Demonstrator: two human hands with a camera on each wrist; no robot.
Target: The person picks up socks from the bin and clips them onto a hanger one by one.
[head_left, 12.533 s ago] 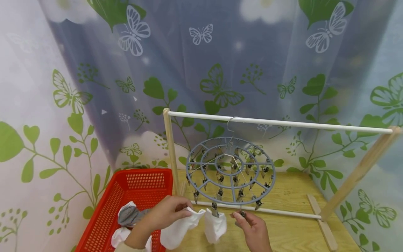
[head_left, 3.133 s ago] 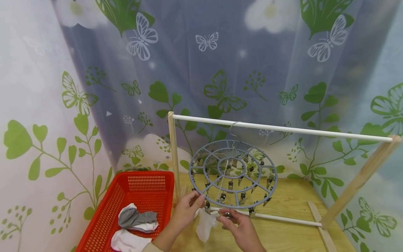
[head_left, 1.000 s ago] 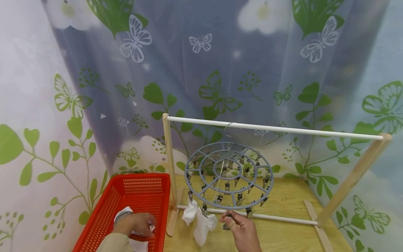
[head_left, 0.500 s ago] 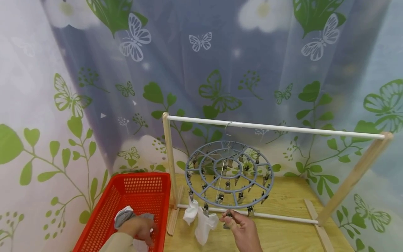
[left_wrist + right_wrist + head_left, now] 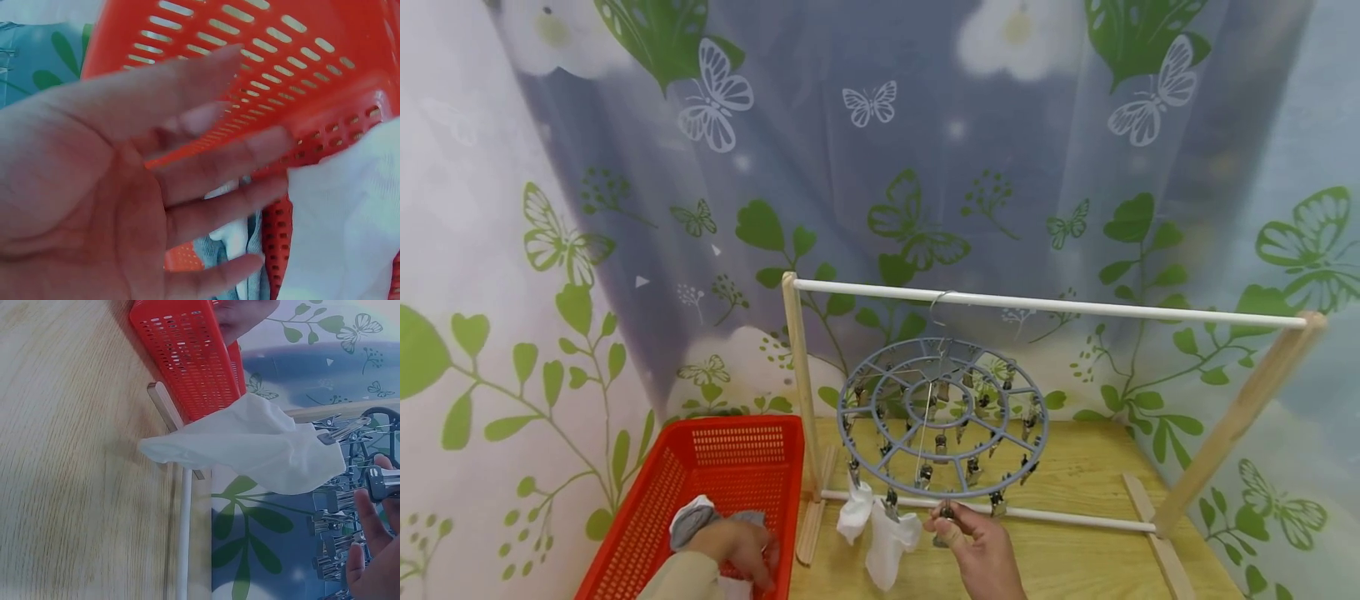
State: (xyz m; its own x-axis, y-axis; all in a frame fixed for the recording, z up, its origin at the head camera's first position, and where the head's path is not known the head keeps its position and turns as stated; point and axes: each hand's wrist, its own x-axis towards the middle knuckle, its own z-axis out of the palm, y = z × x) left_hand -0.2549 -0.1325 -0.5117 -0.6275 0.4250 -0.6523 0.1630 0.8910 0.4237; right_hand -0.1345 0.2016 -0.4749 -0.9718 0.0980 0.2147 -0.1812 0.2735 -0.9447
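Observation:
Inside the red basket (image 5: 748,423), my left hand (image 5: 737,546) has its fingers spread and relaxed. The left wrist view shows the palm (image 5: 81,187) with nothing in it, beside a white sock (image 5: 350,219). A grey-and-white sock (image 5: 688,525) lies by the same hand. My right hand (image 5: 988,554) pinches a metal clip (image 5: 382,482) at the front rim of the round grey clip hanger (image 5: 957,483). Left of that hand, a white sock (image 5: 891,546) hangs from one clip, and a second white sock (image 5: 854,514) hangs from the neighbouring clip.
The hanger hooks over the white top rail (image 5: 1075,305) of a wooden-legged rack standing on a wood-grain table (image 5: 1082,567). Several metal clips dangle around the hanger's rings. A lower white rail (image 5: 1067,518) runs behind the hands. A patterned curtain (image 5: 805,150) encloses the back.
My left hand, earlier at the hanger with a white sock, has moved into the basket. That sock now hangs beside the other. Lately the left fingers shift slightly; the right hand keeps its clip.

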